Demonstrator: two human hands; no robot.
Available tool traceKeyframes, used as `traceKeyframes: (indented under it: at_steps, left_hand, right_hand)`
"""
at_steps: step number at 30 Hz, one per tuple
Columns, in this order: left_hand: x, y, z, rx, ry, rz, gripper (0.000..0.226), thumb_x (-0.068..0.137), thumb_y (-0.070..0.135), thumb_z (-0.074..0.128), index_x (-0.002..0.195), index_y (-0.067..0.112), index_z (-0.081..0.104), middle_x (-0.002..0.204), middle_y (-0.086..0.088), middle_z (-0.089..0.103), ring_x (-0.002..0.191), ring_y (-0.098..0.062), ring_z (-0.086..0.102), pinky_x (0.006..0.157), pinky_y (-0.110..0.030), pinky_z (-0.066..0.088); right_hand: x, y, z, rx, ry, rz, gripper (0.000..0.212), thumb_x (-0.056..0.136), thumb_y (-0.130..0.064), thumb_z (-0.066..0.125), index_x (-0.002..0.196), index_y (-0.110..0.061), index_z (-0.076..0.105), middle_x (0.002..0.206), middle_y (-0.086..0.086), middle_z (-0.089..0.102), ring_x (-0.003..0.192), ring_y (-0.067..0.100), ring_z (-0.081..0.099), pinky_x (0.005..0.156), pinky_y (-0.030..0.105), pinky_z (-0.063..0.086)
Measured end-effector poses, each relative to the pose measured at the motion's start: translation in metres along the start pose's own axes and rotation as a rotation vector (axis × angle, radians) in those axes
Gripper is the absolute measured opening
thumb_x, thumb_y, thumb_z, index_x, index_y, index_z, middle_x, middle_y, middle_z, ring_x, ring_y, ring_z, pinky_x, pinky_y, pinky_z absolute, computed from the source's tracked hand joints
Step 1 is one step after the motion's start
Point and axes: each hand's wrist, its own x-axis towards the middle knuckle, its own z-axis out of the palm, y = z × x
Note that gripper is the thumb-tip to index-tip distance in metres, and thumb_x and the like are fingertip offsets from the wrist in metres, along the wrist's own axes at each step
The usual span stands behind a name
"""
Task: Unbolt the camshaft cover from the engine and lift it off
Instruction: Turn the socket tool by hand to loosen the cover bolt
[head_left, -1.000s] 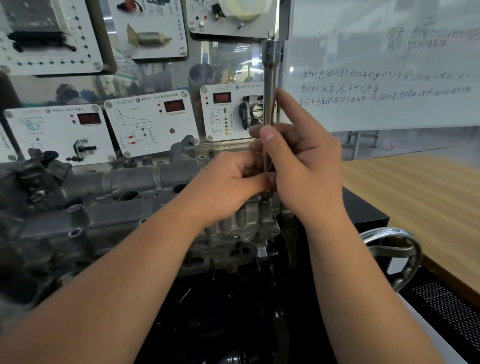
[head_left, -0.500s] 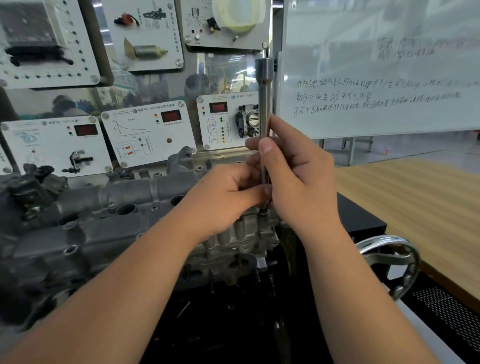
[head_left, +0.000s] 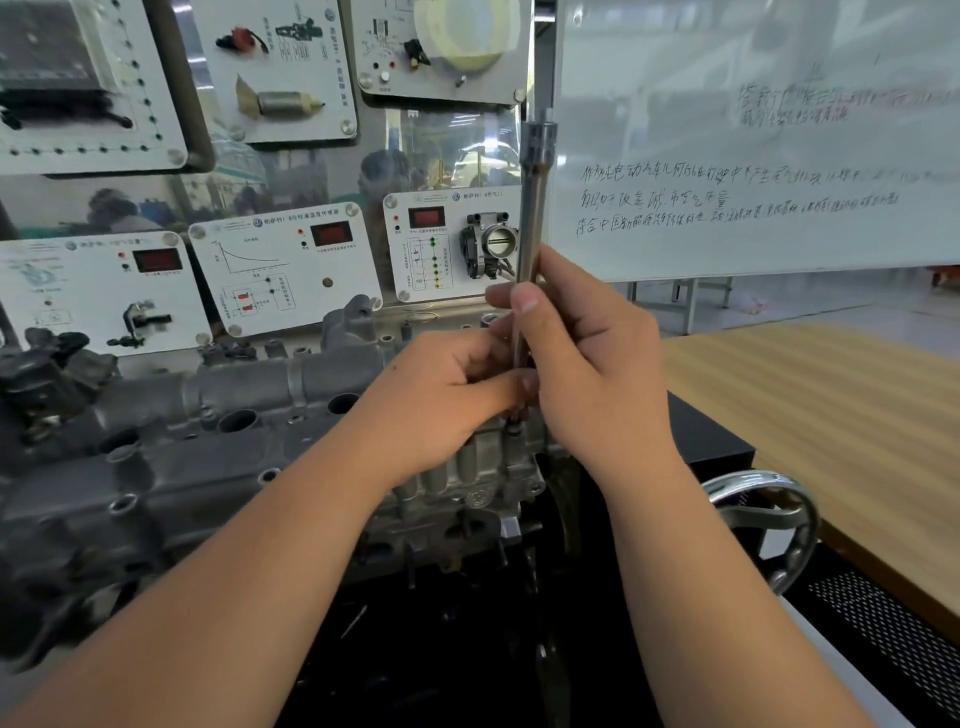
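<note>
Your single head camera looks forward and down, close over the engine (head_left: 218, 415) at centre frame; whiteboard (head_left: 753, 156) upper right.

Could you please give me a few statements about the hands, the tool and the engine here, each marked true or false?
1. The right hand grips the long extension bar. True.
2. The extension bar lies flat on the wooden table. False: it stands nearly upright over the camshaft cover.
3. The left hand pinches the bar's lower end. True.
4. The camshaft cover is lifted off. False: it sits on the engine.
5. The handwheel is left of both hands. False: right.
</note>
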Motion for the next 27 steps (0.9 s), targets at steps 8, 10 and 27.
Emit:
traceKeyframes:
  at_steps: [8, 10, 27]
  left_hand:
    - [-0.0016, 0.0016, 0.0024, 0.052, 0.021, -0.007, 0.023, 0.092, 0.043, 0.069, 0.099, 0.021, 0.072, 0.09, -0.002, 0.076, 0.087, -0.025, 0.073, 0.085, -0.056, 0.057]
    - [-0.0034, 0.0015, 0.0001, 0.03, -0.025, -0.008, 0.016, 0.098, 0.041, 0.063, 0.1, 0.029, 0.074, 0.094, -0.005, 0.076, 0.09, -0.027, 0.073, 0.09, -0.057, 0.056]
    - [-0.0042, -0.0018, -0.0017, -0.057, -0.015, -0.034, 0.016, 0.1, 0.031, 0.064, 0.109, 0.021, 0.073, 0.1, -0.002, 0.078, 0.099, -0.023, 0.074, 0.097, -0.055, 0.055]
  right_hand:
    - [-0.0046, 0.0034, 0.0066, 0.027, 0.204, 0.015, 0.022, 0.088, -0.026, 0.073, 0.111, -0.028, 0.075, 0.09, -0.01, 0.073, 0.085, 0.01, 0.069, 0.078, 0.037, 0.059]
    - [-0.0041, 0.0044, 0.0046, -0.018, 0.163, 0.001, 0.021, 0.093, -0.027, 0.068, 0.111, -0.021, 0.076, 0.084, -0.009, 0.072, 0.081, 0.009, 0.069, 0.072, 0.032, 0.057]
    - [-0.0038, 0.0013, 0.0015, -0.097, 0.043, -0.035, 0.013, 0.098, -0.02, 0.062, 0.102, -0.017, 0.074, 0.072, -0.012, 0.066, 0.066, 0.003, 0.06, 0.058, 0.009, 0.041]
